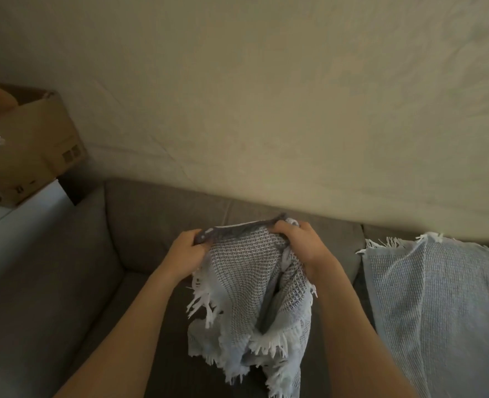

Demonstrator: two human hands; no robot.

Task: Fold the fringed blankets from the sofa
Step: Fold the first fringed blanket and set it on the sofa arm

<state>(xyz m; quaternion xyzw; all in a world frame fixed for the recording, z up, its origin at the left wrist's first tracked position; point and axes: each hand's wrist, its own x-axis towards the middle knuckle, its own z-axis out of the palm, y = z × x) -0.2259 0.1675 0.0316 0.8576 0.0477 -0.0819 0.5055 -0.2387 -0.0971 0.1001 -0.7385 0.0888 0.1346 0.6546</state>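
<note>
A grey-and-white waffle-weave blanket [246,297] with white fringe hangs bunched in front of me over the grey sofa [65,282]. My left hand [187,252] grips its dark top edge at the left. My right hand [302,244] grips the same edge at the right, so the edge is stretched between them. The lower part droops in folds onto the seat. A second fringed blanket [438,305], pale blue, lies draped over the sofa's back and seat at the right.
A cardboard box [33,145] stands on a white surface [16,225] beyond the sofa's left arm. A beige wall [266,96] rises behind the sofa back.
</note>
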